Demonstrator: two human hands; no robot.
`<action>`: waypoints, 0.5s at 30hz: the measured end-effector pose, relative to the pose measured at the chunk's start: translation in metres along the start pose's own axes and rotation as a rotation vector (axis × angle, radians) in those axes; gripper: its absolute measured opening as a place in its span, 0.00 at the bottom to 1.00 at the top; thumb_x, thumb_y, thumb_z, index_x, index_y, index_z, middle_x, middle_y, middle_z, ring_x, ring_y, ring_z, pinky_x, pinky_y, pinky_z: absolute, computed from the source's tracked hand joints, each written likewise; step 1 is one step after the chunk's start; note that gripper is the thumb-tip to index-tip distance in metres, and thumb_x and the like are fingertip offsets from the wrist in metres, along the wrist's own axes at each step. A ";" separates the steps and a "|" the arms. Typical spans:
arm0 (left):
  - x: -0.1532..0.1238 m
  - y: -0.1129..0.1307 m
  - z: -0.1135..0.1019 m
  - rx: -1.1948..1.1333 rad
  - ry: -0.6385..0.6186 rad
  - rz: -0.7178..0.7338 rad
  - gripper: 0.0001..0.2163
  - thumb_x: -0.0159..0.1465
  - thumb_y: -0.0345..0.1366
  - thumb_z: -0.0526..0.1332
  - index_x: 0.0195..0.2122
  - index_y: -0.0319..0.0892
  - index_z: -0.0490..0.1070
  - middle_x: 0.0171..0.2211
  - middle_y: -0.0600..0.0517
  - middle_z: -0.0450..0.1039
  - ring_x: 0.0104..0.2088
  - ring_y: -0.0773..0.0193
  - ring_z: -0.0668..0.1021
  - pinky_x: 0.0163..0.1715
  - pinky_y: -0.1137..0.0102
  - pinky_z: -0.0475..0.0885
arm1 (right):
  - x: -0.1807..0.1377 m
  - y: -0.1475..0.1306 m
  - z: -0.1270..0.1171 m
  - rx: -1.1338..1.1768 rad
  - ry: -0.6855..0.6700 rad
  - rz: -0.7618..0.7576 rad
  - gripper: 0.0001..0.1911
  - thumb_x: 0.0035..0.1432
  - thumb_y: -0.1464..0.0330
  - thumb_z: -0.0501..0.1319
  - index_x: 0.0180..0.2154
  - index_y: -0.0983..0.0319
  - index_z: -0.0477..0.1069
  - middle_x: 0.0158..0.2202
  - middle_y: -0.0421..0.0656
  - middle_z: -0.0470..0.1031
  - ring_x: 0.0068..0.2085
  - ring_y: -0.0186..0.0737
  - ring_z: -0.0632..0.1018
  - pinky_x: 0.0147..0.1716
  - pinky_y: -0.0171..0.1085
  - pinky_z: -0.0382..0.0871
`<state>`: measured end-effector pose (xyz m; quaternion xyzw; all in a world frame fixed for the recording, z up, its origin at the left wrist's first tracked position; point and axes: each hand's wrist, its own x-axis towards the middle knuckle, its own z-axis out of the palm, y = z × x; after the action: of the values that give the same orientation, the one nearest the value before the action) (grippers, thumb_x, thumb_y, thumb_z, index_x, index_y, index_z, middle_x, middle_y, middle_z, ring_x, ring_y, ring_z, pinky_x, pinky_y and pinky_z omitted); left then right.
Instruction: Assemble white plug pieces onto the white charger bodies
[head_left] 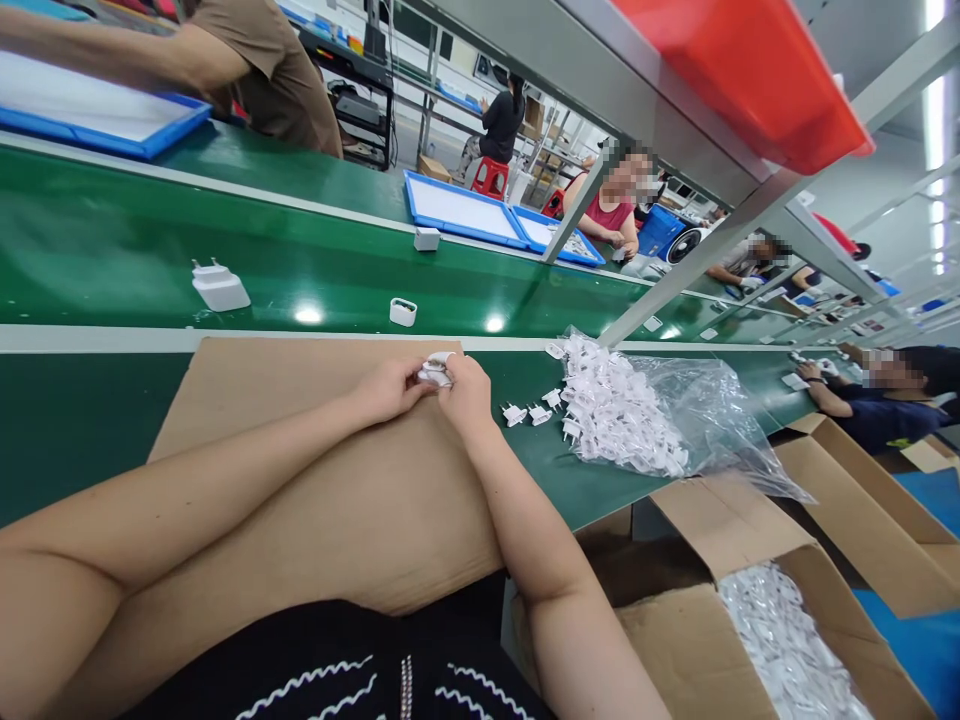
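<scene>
My left hand point(391, 388) and my right hand point(466, 396) meet over a sheet of brown cardboard point(322, 500). Between the fingertips of both is a small white charger part point(435, 370), partly covered by my fingers; whether it is one piece or two I cannot tell. Just right of my right hand, a few loose white plug heads point(514, 414) lie on the green tabletop. Beyond these, many similar plug heads point(619, 405) spill from a transparent plastic bag point(724, 410).
Ahead runs a green conveyor belt point(322, 265) carrying a charger with pins point(220, 287) and white housings point(403, 312). Blue-rimmed trays point(465, 212) stand beyond it. A metal post point(660, 270) and red bin point(757, 80) rise at right. Open cartons point(690, 640) sit lower right. Several people work nearby.
</scene>
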<state>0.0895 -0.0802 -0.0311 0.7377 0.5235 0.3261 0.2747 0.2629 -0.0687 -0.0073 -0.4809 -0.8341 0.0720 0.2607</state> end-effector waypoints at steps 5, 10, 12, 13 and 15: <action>0.002 0.003 -0.005 0.049 -0.026 0.006 0.15 0.64 0.47 0.59 0.42 0.43 0.76 0.37 0.48 0.80 0.36 0.54 0.78 0.35 0.65 0.69 | -0.001 -0.002 -0.002 0.115 -0.001 0.034 0.25 0.54 0.81 0.58 0.53 0.59 0.72 0.46 0.44 0.78 0.48 0.46 0.76 0.47 0.38 0.69; 0.033 0.001 -0.009 0.061 0.029 -0.085 0.17 0.64 0.46 0.62 0.49 0.43 0.78 0.45 0.46 0.80 0.42 0.51 0.80 0.41 0.63 0.73 | -0.016 0.020 -0.058 -0.118 0.024 0.202 0.24 0.58 0.77 0.60 0.55 0.58 0.73 0.50 0.47 0.76 0.53 0.51 0.74 0.50 0.44 0.68; 0.056 -0.001 -0.011 0.141 0.122 -0.151 0.19 0.65 0.44 0.62 0.54 0.43 0.76 0.49 0.44 0.79 0.47 0.49 0.80 0.45 0.64 0.73 | -0.024 0.032 -0.086 -0.277 -0.063 0.359 0.18 0.57 0.76 0.61 0.49 0.57 0.76 0.49 0.47 0.76 0.52 0.53 0.74 0.48 0.46 0.68; 0.068 -0.002 -0.012 0.177 0.150 -0.180 0.20 0.66 0.43 0.61 0.57 0.43 0.75 0.51 0.44 0.79 0.49 0.49 0.79 0.47 0.64 0.73 | -0.027 0.036 -0.096 -0.325 -0.142 0.427 0.17 0.57 0.75 0.63 0.47 0.56 0.77 0.49 0.47 0.77 0.52 0.54 0.75 0.47 0.46 0.68; 0.091 -0.003 -0.013 0.226 0.165 -0.224 0.20 0.68 0.40 0.59 0.60 0.43 0.73 0.54 0.44 0.77 0.53 0.48 0.78 0.49 0.64 0.72 | -0.031 0.042 -0.107 -0.367 -0.332 0.534 0.16 0.53 0.73 0.68 0.45 0.55 0.78 0.48 0.45 0.78 0.52 0.54 0.76 0.47 0.45 0.68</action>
<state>0.0991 0.0083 -0.0075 0.6716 0.6566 0.2918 0.1808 0.3612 -0.0869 0.0574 -0.7021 -0.7092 0.0636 0.0028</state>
